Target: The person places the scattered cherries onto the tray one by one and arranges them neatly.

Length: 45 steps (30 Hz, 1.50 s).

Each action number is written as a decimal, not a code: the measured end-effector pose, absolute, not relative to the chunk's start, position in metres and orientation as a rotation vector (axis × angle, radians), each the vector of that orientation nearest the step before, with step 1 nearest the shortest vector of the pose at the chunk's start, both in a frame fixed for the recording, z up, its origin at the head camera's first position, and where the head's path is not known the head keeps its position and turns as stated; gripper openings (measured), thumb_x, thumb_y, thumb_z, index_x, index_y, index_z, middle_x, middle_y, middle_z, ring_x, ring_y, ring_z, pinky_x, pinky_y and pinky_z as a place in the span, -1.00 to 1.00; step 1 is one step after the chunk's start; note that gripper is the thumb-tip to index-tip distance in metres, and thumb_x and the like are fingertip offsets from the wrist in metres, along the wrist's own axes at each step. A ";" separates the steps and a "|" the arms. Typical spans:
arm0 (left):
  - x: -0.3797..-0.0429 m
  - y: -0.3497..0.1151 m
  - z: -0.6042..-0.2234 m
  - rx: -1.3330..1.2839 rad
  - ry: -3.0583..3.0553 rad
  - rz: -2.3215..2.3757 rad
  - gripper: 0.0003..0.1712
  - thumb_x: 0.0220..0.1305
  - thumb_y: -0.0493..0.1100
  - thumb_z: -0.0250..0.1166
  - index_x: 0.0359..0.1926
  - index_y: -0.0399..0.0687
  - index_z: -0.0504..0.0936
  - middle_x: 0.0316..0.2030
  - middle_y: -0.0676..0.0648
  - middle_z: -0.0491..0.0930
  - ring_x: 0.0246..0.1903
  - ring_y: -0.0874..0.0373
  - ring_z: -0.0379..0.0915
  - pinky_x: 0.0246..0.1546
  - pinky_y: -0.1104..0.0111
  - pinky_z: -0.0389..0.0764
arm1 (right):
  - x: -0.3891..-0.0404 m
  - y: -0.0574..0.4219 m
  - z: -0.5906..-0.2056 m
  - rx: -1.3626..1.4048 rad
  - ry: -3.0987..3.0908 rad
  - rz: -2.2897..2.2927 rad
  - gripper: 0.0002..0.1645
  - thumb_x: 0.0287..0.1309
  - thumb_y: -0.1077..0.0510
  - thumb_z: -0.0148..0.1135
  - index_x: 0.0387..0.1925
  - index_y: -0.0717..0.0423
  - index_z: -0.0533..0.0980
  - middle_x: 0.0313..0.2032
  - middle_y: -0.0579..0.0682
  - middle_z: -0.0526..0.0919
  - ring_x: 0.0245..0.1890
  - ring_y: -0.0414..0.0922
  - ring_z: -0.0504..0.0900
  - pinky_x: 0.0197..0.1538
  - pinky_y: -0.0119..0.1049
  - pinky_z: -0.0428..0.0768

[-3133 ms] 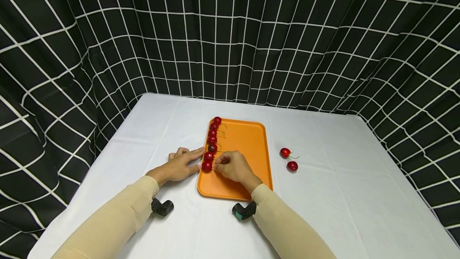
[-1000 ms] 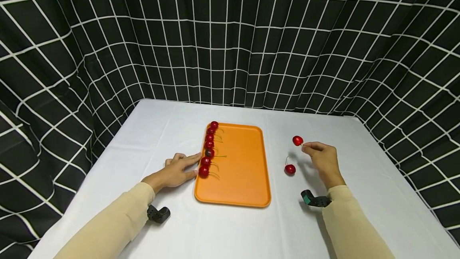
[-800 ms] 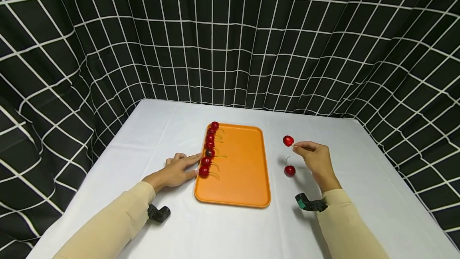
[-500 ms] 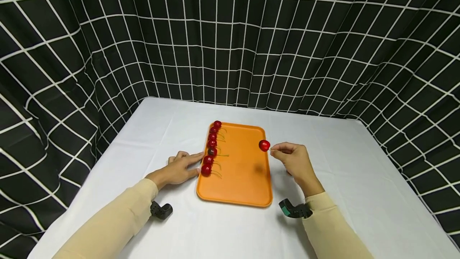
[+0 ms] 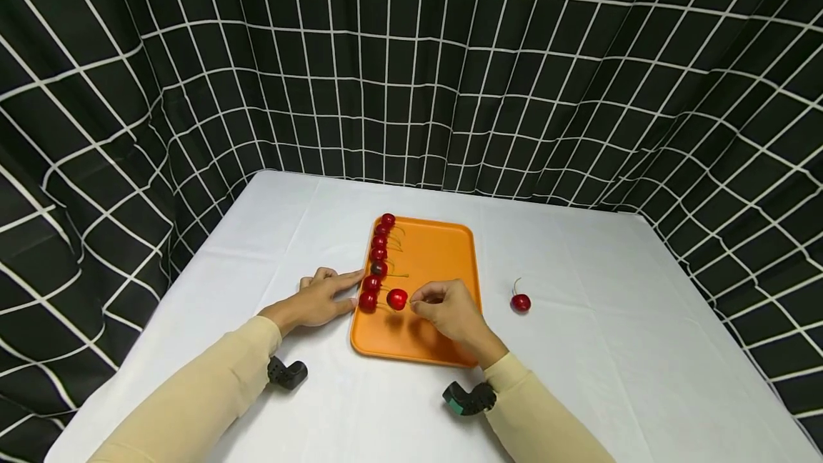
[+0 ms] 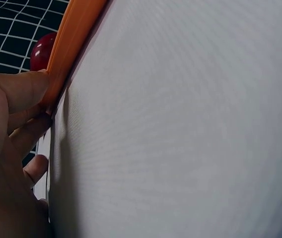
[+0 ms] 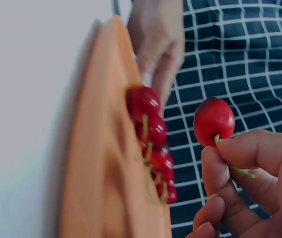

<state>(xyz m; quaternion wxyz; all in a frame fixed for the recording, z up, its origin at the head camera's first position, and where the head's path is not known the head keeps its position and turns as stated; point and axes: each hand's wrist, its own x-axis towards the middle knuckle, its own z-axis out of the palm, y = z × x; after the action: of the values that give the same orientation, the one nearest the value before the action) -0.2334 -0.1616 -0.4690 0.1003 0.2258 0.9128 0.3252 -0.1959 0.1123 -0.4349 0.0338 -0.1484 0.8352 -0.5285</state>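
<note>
Between thumb and index finger my right hand (image 5: pixel 453 311) pinches the stem of a red cherry (image 5: pixel 396 299), held above the orange tray (image 5: pixel 421 350). In the right wrist view the held cherry (image 7: pixel 214 121) points away from the fingertips, its green stem between them. A row of several cherries (image 5: pixel 368 301) lies along the tray's left edge, stems pointing right. My left hand (image 5: pixel 316 300) lies on the table with straight fingers touching the tray's left rim. The left wrist view shows its thumb and fingers at the rim (image 6: pixel 64 59), one cherry (image 6: pixel 41 51) just beyond.
One more cherry (image 5: pixel 521 303) with an upright stem lies on the white tablecloth (image 5: pixel 579 349) to the right of the tray. A black curtain with white grid lines (image 5: pixel 411 77) hangs behind the table and at both sides.
My right hand took a cherry by its stem from the right of the tray and carried it left, over the tray to the row's near end. My left hand stays at the rim.
</note>
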 end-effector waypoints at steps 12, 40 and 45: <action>-0.235 -0.163 -0.472 0.677 2.707 0.938 -0.31 0.36 0.05 0.19 0.45 0.10 0.24 0.39 0.07 0.22 0.10 0.05 0.07 0.01 0.04 -0.03 | -0.190 0.081 -0.451 -0.528 2.617 -1.406 -0.91 0.08 0.28 0.35 -0.50 0.08 0.68 -0.56 -0.20 0.62 -0.52 -0.22 0.48 -0.46 -0.37 0.44; -0.234 -0.162 -0.469 0.701 2.700 0.941 -0.31 0.37 0.04 0.19 0.45 0.09 0.23 0.40 0.06 0.21 0.09 0.05 0.06 0.00 0.05 -0.04 | -0.192 0.066 -0.457 -0.568 2.739 -1.262 -0.87 0.08 0.20 0.39 -0.54 -0.04 0.66 -0.60 -0.35 0.59 -0.49 -0.30 0.51 -0.36 -0.36 0.48; -0.235 -0.163 -0.470 0.691 2.698 0.950 -0.31 0.37 0.05 0.19 0.45 0.10 0.24 0.39 0.08 0.22 0.08 0.06 0.07 -0.01 0.06 -0.03 | -0.191 0.066 -0.457 -0.578 2.767 -1.235 -0.87 0.08 0.19 0.40 -0.54 -0.05 0.66 -0.60 -0.36 0.58 -0.49 -0.32 0.51 -0.35 -0.36 0.48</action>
<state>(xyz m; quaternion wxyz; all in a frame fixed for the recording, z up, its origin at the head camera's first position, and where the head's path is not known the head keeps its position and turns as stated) -0.2345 -0.1629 -0.4700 0.0994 0.2336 0.9124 0.3212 -0.1913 0.0656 -0.4567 0.0282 -0.1872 0.8967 -0.4002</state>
